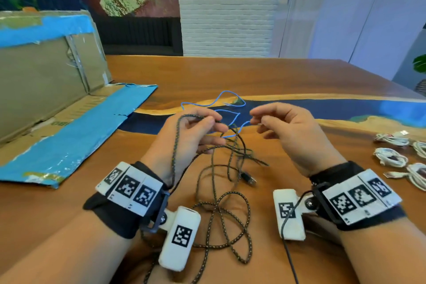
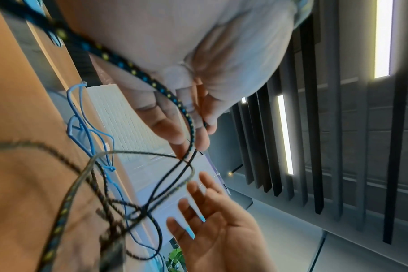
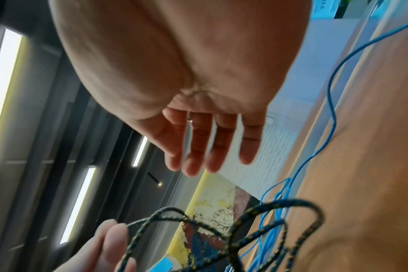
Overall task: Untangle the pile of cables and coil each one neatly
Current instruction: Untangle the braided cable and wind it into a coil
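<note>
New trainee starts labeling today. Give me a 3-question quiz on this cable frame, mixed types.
1. True or false: the right hand grips the braided cable.
2. Multiple choice: where do the coiled white cables lie? A) on the cardboard B) on the table, at the person's right C) in the left hand
3. Fill in: tangled with the braided cable is a thin ___ wire.

Key
1. False. The left hand holds the braided cable between thumb and fingers; the right hand's fingers are relaxed, holding nothing.
2. B
3. blue
</note>
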Demonstrator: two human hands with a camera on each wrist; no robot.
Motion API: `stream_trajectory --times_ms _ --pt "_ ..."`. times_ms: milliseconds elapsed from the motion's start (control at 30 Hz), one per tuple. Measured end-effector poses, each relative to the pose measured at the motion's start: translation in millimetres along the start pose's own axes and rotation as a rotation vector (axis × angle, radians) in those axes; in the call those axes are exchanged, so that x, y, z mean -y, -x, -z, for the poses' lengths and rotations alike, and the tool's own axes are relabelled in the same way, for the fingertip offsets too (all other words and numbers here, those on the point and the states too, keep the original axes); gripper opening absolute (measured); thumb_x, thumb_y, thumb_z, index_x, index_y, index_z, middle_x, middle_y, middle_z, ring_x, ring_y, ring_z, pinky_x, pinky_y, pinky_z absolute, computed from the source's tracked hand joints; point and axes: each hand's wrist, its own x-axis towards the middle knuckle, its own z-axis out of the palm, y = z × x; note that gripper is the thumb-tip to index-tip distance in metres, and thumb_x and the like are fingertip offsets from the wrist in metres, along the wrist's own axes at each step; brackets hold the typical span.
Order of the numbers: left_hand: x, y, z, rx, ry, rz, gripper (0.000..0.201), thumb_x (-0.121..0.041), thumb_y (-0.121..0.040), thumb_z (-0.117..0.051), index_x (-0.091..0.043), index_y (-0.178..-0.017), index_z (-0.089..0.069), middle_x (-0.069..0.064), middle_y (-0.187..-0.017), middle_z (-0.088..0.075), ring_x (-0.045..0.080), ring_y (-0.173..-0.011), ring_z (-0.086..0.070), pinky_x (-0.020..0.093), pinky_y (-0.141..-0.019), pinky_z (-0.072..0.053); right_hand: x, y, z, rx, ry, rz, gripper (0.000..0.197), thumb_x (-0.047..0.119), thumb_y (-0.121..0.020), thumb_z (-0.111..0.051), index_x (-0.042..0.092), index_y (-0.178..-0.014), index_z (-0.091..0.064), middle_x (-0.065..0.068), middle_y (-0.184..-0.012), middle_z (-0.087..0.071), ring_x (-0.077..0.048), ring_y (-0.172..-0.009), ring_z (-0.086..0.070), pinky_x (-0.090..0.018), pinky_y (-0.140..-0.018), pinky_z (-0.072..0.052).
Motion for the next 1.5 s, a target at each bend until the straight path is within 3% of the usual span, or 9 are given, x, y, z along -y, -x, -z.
stream_trajectory --times_ms 167,300,433,733,867,1000,1133,1267,1500 --pt "-3 -2 1 -0.050 0.137 -0.034 0.018 -0.014 -0.106 -0.048 -0.015 -0.102 -0.065 0.007 -0.098 -0.078 0.029 -0.082 -0.077 0.031 -0.062 -0.055 -9 -1 4 0.144 0.146 -0.234 0.030 0.000 -0.097 -0.059 0.022 -0.114 -0.071 -0.013 -0.114 -0.073 -0.012 -0.076 -0.063 -0.022 -0.063 -0.048" --pt "-3 -1 -1 -0.008 0.170 -0.007 0.019 -0.015 -0.106 -0.046 -0.017 -0.105 -0.065 0.006 -0.104 -0.078 0.028 -0.084 -0.077 0.030 -0.062 -0.056 -11 5 -9 0.302 0.003 -0.267 0.032 0.005 -0.101 -0.058 0.023 -0.126 -0.064 -0.008 -0.119 -0.073 -0.021 -0.082 -0.071 -0.036 -0.077 -0.053" --pt "3 0 0 0.085 0.080 0.046 0.022 -0.009 -0.105 -0.047 -0.019 -0.116 -0.063 0.004 -0.112 -0.077 0.028 -0.091 -0.076 0.029 -0.068 -0.057 -7 7 -17 0.248 -0.110 -0.258 0.017 0.007 -0.104 -0.053 0.004 -0.105 -0.069 -0.011 -0.088 -0.068 -0.021 -0.065 -0.066 -0.038 -0.073 -0.060" --pt "6 7 -4 0.406 0.024 -0.005 0.076 -0.025 -0.078 -0.072 -0.026 -0.148 -0.041 0.013 -0.104 -0.076 0.029 -0.096 -0.063 0.037 -0.087 -0.045 -7 5 -17 0.097 -0.033 -0.195 0.015 0.017 -0.098 -0.066 0.010 -0.089 -0.076 -0.006 -0.066 -0.059 -0.018 -0.048 -0.055 -0.033 -0.051 -0.055" --pt "-1 -3 0 0.016 0.104 -0.083 0.041 -0.010 -0.087 -0.065 -0.016 -0.127 -0.064 0.004 -0.072 -0.062 0.023 -0.076 -0.057 0.036 -0.075 -0.044 -5 -3 -7 -0.092 -0.081 -0.265 0.018 0.017 -0.105 -0.054 0.011 -0.091 -0.063 -0.006 -0.070 -0.065 -0.017 -0.048 -0.061 -0.033 -0.049 -0.056" --pt "-3 -18 25 -0.242 0.140 -0.024 0.027 -0.004 -0.103 -0.046 -0.018 -0.110 -0.069 -0.003 -0.073 -0.064 0.014 -0.072 -0.061 0.028 -0.065 -0.043 -8 -10 8 -0.283 -0.204 -0.271 0.017 0.016 -0.108 -0.045 0.013 -0.095 -0.055 -0.010 -0.079 -0.076 -0.026 -0.065 -0.064 -0.030 -0.047 -0.055" --pt "0 -22 32 -0.322 0.171 0.046 0.032 -0.006 -0.100 -0.041 -0.019 -0.106 -0.069 -0.005 -0.074 -0.066 0.013 -0.073 -0.062 0.029 -0.066 -0.042 -8 -11 8 -0.353 -0.395 -0.249 0.019 0.012 -0.109 -0.041 0.012 -0.093 -0.051 -0.015 -0.087 -0.074 -0.030 -0.074 -0.068 -0.033 -0.058 -0.061" --pt "-2 -24 35 -0.362 0.262 0.019 0.032 -0.004 -0.095 -0.039 -0.018 -0.111 -0.063 -0.004 -0.066 -0.049 0.015 -0.068 -0.060 0.032 -0.069 -0.042 -8 -12 9 -0.363 -0.482 -0.297 0.015 0.013 -0.109 -0.040 0.011 -0.097 -0.048 -0.014 -0.089 -0.068 -0.021 -0.059 -0.071 -0.029 -0.054 -0.060" --pt "0 -29 40 -0.441 0.213 0.027 0.047 0.001 -0.099 -0.045 -0.032 -0.128 -0.062 -0.002 -0.075 -0.045 0.011 -0.052 -0.041 0.025 -0.048 -0.028 -9 -14 8 -0.441 -0.507 -0.361 0.012 0.020 -0.109 -0.041 0.013 -0.103 -0.049 -0.006 -0.076 -0.060 -0.015 -0.049 -0.065 -0.028 -0.047 -0.056"
